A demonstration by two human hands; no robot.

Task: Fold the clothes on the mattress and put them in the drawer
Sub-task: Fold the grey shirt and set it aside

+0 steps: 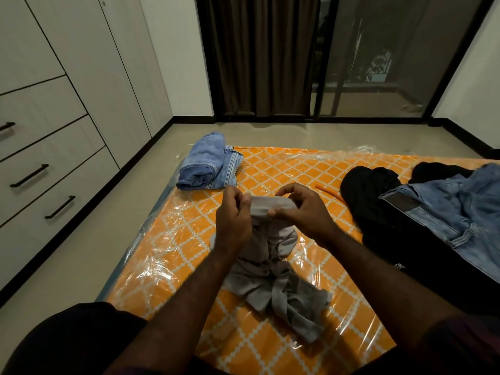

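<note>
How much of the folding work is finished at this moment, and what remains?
Done: a blue folded pile lies at the mattress far corner. In hand: both hands, left hand and right hand, grip the grey garment by one edge. Left: black clothes and jeans lie unfolded; the drawers are closed.

I see a beige floor (81, 255), white walls (178, 50), dark curtain (259, 55) beside a glass sliding door (378, 63); lighting is dim.
</note>
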